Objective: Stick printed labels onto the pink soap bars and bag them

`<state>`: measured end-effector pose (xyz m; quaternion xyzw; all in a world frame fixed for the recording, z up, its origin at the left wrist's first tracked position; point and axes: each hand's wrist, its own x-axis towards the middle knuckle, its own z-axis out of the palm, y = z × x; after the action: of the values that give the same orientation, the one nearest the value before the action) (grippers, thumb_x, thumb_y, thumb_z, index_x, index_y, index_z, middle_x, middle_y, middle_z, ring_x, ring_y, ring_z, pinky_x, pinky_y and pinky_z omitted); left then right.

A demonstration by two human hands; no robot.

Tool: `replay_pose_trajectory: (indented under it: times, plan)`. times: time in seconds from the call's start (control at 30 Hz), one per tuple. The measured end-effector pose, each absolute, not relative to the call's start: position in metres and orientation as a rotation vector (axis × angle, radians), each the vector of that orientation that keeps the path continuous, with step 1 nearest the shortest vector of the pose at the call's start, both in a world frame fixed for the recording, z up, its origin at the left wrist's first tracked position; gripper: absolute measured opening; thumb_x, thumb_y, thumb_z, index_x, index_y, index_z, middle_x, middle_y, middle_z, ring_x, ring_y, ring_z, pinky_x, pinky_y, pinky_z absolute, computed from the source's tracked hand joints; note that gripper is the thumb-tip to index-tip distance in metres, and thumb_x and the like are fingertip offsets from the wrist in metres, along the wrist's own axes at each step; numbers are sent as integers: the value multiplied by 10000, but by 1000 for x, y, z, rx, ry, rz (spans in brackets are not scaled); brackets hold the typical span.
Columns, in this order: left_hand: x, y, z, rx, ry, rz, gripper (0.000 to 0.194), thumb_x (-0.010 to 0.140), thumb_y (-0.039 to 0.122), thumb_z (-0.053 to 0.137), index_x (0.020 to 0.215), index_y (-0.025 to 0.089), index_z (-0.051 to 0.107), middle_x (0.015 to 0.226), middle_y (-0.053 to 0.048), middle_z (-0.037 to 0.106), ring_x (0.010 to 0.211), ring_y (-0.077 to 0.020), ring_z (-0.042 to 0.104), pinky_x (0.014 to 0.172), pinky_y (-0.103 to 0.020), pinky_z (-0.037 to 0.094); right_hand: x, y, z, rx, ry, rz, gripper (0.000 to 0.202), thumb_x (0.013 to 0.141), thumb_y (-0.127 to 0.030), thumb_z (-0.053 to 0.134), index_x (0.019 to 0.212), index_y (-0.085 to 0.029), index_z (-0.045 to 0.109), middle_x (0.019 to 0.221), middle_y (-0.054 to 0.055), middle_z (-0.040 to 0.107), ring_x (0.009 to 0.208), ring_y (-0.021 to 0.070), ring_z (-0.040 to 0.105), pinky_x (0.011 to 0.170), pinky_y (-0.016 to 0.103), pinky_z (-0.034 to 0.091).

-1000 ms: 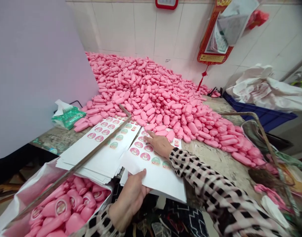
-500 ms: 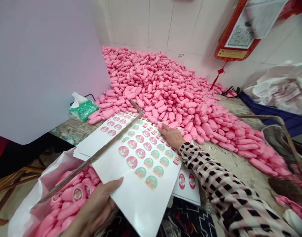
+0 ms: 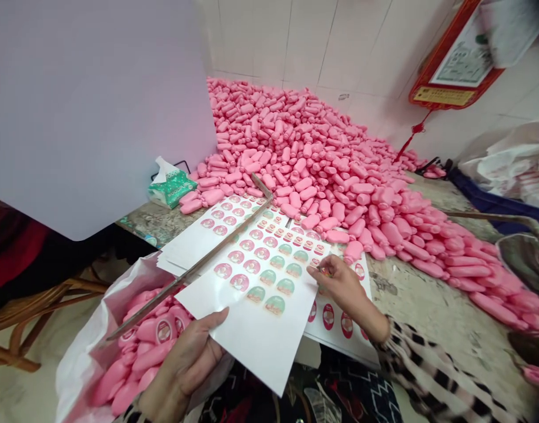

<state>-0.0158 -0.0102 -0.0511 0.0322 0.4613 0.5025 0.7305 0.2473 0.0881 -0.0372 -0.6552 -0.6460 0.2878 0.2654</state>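
Observation:
A white sticker sheet printed with pink and green round labels is tilted up in front of me. My left hand grips its lower left edge, thumb on top and fingers underneath. At the sheet's right edge, my right hand has its thumb and fingers pinched together. A small coloured spot shows between those fingers, too small to make out. Other label sheets lie beneath and to the left, and more with pink oval labels are under my right hand. A thin metal bar crosses the sheets.
A large heap of pink bottles covers the table against the tiled wall. A white sack at lower left holds labelled pink bottles. A green tissue pack sits by the pale panel. A wooden stool stands left.
My right hand has drawn back from the sheets' far part to the held sheet's right edge, its fingers now pinched. The held sheet is slightly higher in view, and the view has shifted left.

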Motion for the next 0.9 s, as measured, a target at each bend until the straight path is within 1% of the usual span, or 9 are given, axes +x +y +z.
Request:
replay_pose_trajectory:
  times: [0.13,0.27,0.37,0.47,0.53,0.63,0.7,0.8,0.9]
  plan:
    - [-13,-3,-57,99,1010,1148,511,742,82,633,1234,129,506,1030,-112,689,979,-281,641,856,-401,538,237,56,-54,-1678,-1157,1313,480,660,-567,650,877,-230,386,536,-83,528,350,82,379,357,204,239]
    - [-10,-3,-57,149,1000,1168,432,745,104,630,1167,131,545,1017,-99,685,950,-246,649,829,-351,539,222,46,-54,-1581,-913,1625,403,649,-480,692,811,-201,451,505,-61,533,340,47,329,352,186,143]
    - [-15,-12,-46,320,1079,965,286,783,301,621,1015,135,613,905,-95,688,796,-222,666,707,-327,542,216,49,-51,-1521,-801,1758,317,661,-413,688,789,-184,510,477,-66,497,324,24,248,357,187,74]
    - [-38,-22,-30,812,1372,575,375,763,510,576,687,146,624,630,-57,625,572,-191,603,549,-289,482,218,53,-55,-1507,-775,1796,298,667,-397,688,800,-177,538,459,-67,484,314,23,223,355,187,70]
    - [-61,-22,-22,1297,1725,469,413,779,534,523,613,165,606,604,-58,595,603,-210,583,582,-307,459,220,55,-59,-1492,-795,1782,299,659,-393,698,799,-172,553,472,-53,504,328,39,290,349,188,130]
    - [-96,-10,-20,1900,2286,328,390,832,449,444,996,171,664,981,-147,628,935,-315,572,807,-420,428,220,55,-61,-1509,-816,1765,305,653,-409,699,769,-167,554,475,-42,512,346,53,336,351,191,154]
    - [-113,1,-26,2043,2458,129,465,858,401,381,1186,141,584,1148,-205,570,1028,-364,539,829,-473,407,218,55,-59,-1538,-825,1773,316,659,-432,687,740,-168,534,446,-56,470,332,40,288,351,190,96]
    - [-128,14,-37,1977,2358,23,465,890,378,293,1153,144,597,1083,-193,623,984,-349,577,776,-444,427,215,54,-55,-1515,-831,1823,329,661,-435,680,781,-174,520,426,-91,404,316,20,189,362,191,28]
    - [-136,19,-40,1806,2282,268,401,859,445,366,978,210,667,905,-130,686,846,-314,623,709,-395,438,209,56,-56,-1475,-853,1844,302,683,-410,660,794,-179,502,415,-101,390,306,18,148,353,193,19]
